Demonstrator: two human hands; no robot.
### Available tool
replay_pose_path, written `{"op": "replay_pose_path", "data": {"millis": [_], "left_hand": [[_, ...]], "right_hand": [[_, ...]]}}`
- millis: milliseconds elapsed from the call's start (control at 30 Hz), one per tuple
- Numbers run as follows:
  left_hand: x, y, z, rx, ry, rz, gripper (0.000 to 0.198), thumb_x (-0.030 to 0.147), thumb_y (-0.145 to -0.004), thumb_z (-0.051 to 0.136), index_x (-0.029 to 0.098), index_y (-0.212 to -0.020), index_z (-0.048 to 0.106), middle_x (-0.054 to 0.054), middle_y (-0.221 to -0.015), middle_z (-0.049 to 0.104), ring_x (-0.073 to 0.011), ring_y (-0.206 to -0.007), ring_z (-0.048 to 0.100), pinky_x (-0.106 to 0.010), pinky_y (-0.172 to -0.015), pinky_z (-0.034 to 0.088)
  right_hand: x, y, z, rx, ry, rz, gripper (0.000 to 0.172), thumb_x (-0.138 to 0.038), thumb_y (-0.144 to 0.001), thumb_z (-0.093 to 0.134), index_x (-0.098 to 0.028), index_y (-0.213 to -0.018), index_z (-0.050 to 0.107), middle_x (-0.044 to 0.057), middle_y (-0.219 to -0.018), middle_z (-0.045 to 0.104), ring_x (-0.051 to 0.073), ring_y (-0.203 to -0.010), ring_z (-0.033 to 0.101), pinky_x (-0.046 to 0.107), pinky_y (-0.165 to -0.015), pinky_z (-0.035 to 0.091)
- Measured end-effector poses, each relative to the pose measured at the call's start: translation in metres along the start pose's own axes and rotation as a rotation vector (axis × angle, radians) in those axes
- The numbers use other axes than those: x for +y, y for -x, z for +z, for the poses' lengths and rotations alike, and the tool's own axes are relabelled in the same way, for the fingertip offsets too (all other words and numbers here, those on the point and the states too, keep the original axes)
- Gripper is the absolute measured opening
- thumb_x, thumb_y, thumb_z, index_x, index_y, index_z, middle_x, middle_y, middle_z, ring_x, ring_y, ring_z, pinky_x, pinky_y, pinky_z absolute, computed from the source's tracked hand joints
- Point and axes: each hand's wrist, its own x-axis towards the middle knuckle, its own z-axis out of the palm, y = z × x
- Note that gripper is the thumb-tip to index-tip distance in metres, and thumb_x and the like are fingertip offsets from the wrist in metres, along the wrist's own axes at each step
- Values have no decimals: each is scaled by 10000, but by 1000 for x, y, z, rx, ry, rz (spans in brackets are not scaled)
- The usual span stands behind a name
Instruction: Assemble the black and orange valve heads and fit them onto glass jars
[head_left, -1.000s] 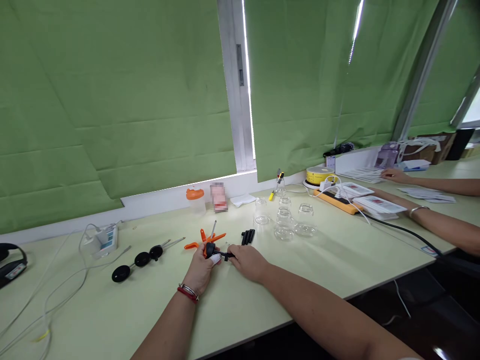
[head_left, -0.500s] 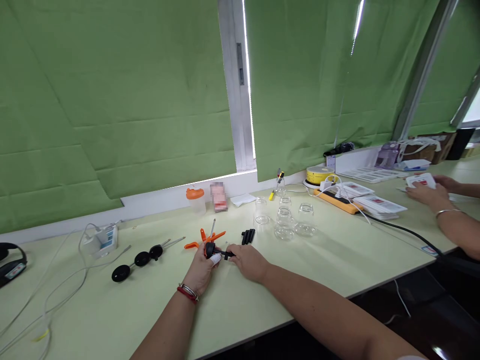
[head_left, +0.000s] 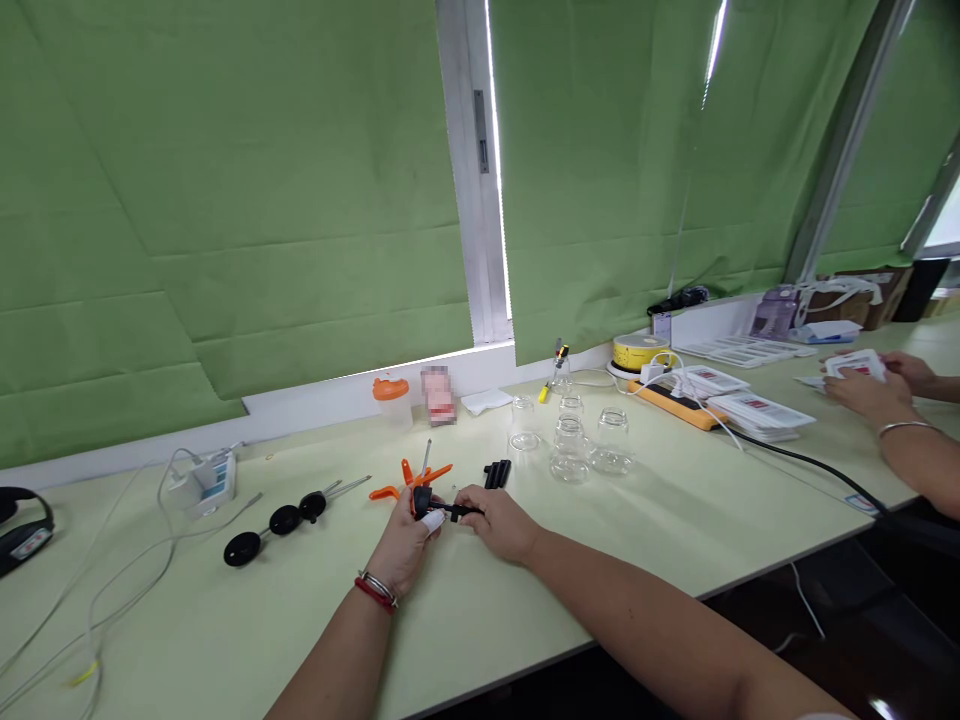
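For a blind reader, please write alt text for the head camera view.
The left hand and right hand hold a small black tool together on a pale green table; orange parts and glass jars lie behind.

**Obscured and Cropped Items**

The black part (head_left: 439, 507) is largely covered by the left hand (head_left: 401, 545) and right hand (head_left: 499, 522); its shape cannot be told. The pink object (head_left: 437, 393) is blurred. The picture's left edge crops the black headset (head_left: 22, 528).

Curled left hand (head_left: 401, 545) beside right hand (head_left: 501, 523)
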Motion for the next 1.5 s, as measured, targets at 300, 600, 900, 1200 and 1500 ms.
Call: {"op": "replay_pose_path", "data": {"millis": [300, 600, 900, 1200, 1500], "left_hand": [[-2, 3, 5, 31, 39, -15, 489, 215, -602, 711, 212, -1042, 497, 2, -893, 523, -100, -674, 473, -239, -573, 372], [0, 2, 4, 33, 43, -22, 446, 197, -597, 712, 202, -993, 507, -1, -893, 531, -94, -662, 473, -223, -546, 364], [-2, 2, 3, 48, 21, 5, 556, 180, -627, 683, 205, -1134, 458, -19, -924, 555, -114, -718, 524, -253, -629, 414], [-9, -2, 9, 167, -120, 301, 606, 175, -687, 672, 254, -1185, 336, -113, -1248, 489, -228, -1142, 493, -412, -953, 398], [-6, 7, 14, 64, -356, 420, 769, 172, -709, 675, 256, -1359, 273, -126, -1441, 301, -266, -1361, 304, -459, -1121, 229]], "right_hand": [[-5, 1, -3, -37, 137, 2, 239, -113, -845, 490, -170, -1039, 617, 60, -902, 677, 189, -816, 604, 279, -724, 429], [7, 0, 6, -28, -39, -126, 400, -112, -862, 469, -202, -1226, 607, 76, -1172, 667, 200, -1059, 615, 343, -958, 446], [-7, 2, 4, -49, -32, -95, 390, -123, -874, 453, -195, -1229, 597, 80, -1183, 660, 211, -1082, 597, 355, -967, 433], [-8, 1, 12, -37, -293, 49, 302, -123, -857, 444, -198, -1123, 568, 0, -810, 612, 114, -638, 527, 247, -643, 438], [-3, -4, 20, -131, -774, 182, 259, -289, -838, 515, -185, -1074, 507, -64, -622, 517, 69, -454, 457, 193, -441, 320]]}}
